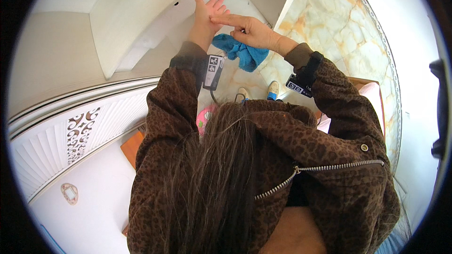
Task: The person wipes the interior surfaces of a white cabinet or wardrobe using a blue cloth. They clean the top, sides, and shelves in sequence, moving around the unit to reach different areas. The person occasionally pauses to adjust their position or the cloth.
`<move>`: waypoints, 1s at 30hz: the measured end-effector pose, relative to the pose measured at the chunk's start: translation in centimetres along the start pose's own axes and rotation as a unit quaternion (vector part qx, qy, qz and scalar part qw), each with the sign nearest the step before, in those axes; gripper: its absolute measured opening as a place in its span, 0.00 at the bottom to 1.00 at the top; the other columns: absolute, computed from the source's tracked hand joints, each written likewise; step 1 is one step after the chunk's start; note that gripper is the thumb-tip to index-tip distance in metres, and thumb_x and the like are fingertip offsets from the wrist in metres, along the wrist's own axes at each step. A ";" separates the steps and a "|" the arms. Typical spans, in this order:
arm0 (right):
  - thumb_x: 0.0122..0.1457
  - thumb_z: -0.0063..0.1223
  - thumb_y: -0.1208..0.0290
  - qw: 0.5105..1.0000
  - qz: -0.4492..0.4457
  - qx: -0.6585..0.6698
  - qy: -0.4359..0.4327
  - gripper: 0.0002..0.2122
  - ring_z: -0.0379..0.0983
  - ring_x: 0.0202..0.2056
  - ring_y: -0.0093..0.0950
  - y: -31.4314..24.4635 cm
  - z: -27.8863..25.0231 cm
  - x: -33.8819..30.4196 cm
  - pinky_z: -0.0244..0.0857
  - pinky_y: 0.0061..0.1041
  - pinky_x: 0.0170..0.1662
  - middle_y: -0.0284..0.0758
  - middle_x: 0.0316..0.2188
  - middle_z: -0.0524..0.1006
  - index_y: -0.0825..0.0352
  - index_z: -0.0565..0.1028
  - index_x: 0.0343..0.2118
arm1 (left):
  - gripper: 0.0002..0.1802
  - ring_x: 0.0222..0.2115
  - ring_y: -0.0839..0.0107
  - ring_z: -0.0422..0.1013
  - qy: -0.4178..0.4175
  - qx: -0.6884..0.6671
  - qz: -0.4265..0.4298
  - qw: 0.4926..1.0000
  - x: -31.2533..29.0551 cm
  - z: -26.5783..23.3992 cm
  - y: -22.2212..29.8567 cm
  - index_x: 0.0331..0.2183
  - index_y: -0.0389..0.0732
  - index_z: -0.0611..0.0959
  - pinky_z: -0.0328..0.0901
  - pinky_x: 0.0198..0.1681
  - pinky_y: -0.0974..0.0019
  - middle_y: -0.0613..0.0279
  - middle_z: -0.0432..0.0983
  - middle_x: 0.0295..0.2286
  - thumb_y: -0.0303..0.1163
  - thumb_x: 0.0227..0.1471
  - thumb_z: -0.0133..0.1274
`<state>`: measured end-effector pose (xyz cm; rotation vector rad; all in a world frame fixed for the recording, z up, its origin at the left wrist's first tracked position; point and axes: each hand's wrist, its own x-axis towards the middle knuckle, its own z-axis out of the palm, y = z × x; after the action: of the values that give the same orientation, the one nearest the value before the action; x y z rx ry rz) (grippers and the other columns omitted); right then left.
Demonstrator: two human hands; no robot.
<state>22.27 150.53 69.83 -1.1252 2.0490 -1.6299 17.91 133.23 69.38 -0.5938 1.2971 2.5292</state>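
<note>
My left hand (210, 15) is raised with its palm turned up and fingers spread, and nothing lies in it. The extended index finger of my right hand (252, 30) reaches across and touches the left palm. Its other fingers are curled on a crumpled blue cloth (252, 58), which hangs below the hand. The curled fingertips are partly hidden. Both hands are in front of a white cabinet (134, 16), near its lower shelf.
An open white cabinet door or panel (288, 0) stands beyond my hands. A white louvred door (52, 143) with cut-out scrollwork is at left. Marbled floor tiles (329, 16) spread to the right. Something pink lies on a wooden-edged seat (375, 95) by my right arm.
</note>
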 end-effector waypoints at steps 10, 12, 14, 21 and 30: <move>0.57 0.39 0.82 0.991 0.047 0.118 -0.042 0.27 0.60 0.25 0.08 -0.5 -0.2 0.1 0.62 0.12 0.34 0.21 0.41 0.77 0.55 0.65 0.62 | 0.48 0.66 0.50 0.34 -0.028 -0.060 0.001 0.998 0.3 0.2 -0.4 0.64 0.35 0.41 0.37 0.67 0.50 0.48 0.40 0.65 0.65 0.59 0.19; 0.58 0.39 0.82 0.985 0.051 0.162 -0.041 0.27 0.58 0.24 0.08 -0.7 0.0 0.1 0.61 0.11 0.33 0.19 0.38 0.77 0.54 0.65 0.62 | 0.47 0.66 0.50 0.34 -0.027 -0.065 0.011 0.997 0.3 0.4 -0.4 0.64 0.35 0.41 0.37 0.67 0.50 0.48 0.40 0.65 0.64 0.59 0.20; 0.58 0.38 0.82 0.980 0.035 0.190 -0.043 0.28 0.59 0.24 0.07 -1.0 0.2 0.2 0.61 0.11 0.33 0.18 0.40 0.76 0.55 0.63 0.63 | 0.47 0.66 0.49 0.34 -0.033 -0.099 0.017 0.994 0.3 0.4 -0.3 0.64 0.35 0.42 0.37 0.67 0.49 0.47 0.41 0.65 0.64 0.60 0.21; 0.58 0.38 0.82 0.966 0.060 0.246 -0.055 0.29 0.61 0.27 0.06 -1.2 0.6 0.5 0.63 0.10 0.35 0.18 0.54 0.70 0.57 0.59 0.64 | 0.47 0.66 0.46 0.33 -0.056 -0.156 0.032 0.986 0.3 0.5 0.2 0.64 0.33 0.41 0.37 0.67 0.48 0.44 0.40 0.64 0.63 0.60 0.22; 0.56 0.40 0.81 0.953 0.069 0.292 -0.048 0.31 0.61 0.23 0.09 -1.3 1.1 0.3 0.63 0.11 0.32 0.19 0.23 0.69 0.49 0.60 0.64 | 0.47 0.65 0.45 0.32 -0.051 -0.174 0.029 0.983 0.1 0.6 0.3 0.63 0.31 0.41 0.36 0.67 0.49 0.42 0.39 0.64 0.62 0.61 0.22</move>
<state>23.27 149.48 70.80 -0.8062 1.3969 -1.8815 17.54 133.59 69.83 -0.4900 0.8538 2.8170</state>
